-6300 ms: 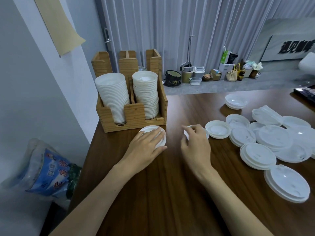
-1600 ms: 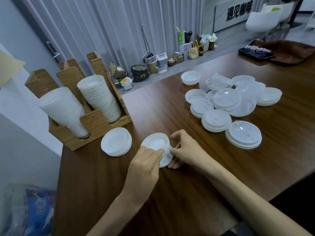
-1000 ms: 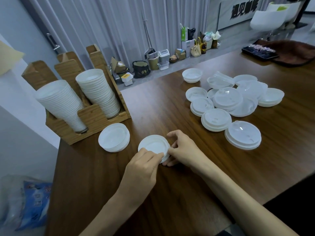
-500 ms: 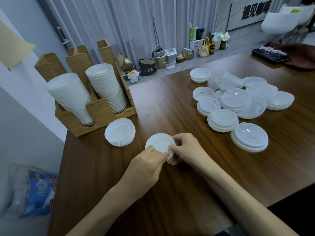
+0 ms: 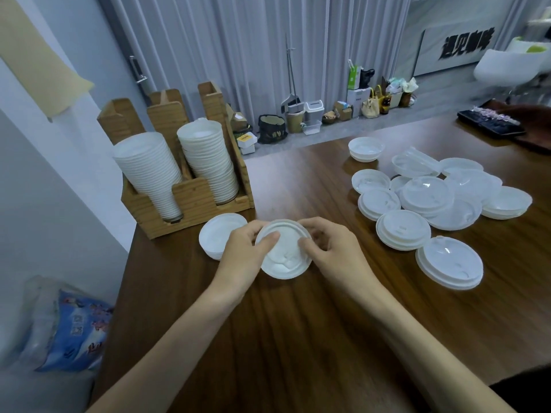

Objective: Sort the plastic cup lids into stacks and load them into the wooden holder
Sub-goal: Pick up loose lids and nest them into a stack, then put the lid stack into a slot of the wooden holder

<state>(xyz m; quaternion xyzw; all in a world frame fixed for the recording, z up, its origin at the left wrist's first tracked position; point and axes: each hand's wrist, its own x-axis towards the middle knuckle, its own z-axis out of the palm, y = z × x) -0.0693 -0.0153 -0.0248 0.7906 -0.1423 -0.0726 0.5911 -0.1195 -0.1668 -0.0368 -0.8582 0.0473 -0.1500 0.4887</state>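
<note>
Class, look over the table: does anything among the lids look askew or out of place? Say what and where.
The loose lids on the right overlap in an untidy heap, several tilted on their neighbours, unlike the stacks in the wooden holder. Nothing looks spilled or broken.

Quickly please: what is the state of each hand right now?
Left hand: holds the white lid at its left edge, thumb on top.
Right hand: pinches the same lid at its right edge.
</note>
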